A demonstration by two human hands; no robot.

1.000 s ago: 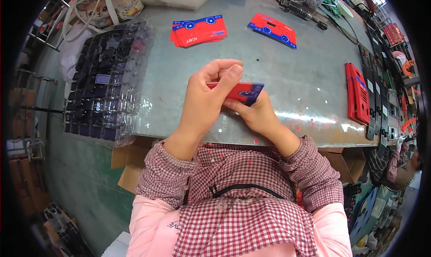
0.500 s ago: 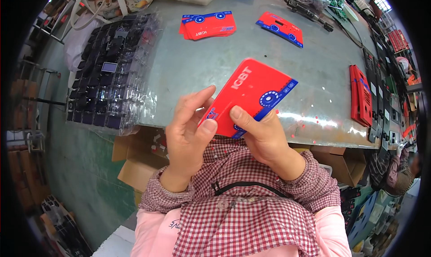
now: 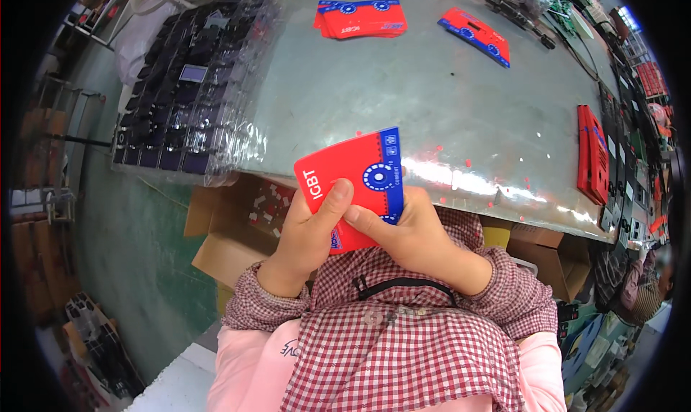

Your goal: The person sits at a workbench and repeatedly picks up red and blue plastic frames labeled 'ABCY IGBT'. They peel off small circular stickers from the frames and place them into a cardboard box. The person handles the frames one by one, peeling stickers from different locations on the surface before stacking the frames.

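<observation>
In front of my body I hold a red faceplate (image 3: 350, 157) with a blue printed edge and a dial pattern, tilted, its printed side up. Whether it is one sheet or several stacked cannot be made out. My left hand (image 3: 308, 232) grips its left side, thumb pressed on the red face. The lower right side is pinched by my right hand (image 3: 414, 241), its thumb beside the left one. The fingers of both hands are mostly hidden under the sheet.
Similar faceplates lie in a stack (image 3: 363, 22) at the far middle, with one single faceplate (image 3: 476, 35) right of it. Plastic trays of dark parts (image 3: 183, 88) cover the left of the metal table (image 3: 345, 88). Red panels (image 3: 592, 156) stand at right; a cardboard box (image 3: 234, 250) sits below.
The faceplate has come lower and closer to my body and turned counterclockwise. My left hand, loosely at its edge before, now has its thumb pressed on the face. The head view has shifted.
</observation>
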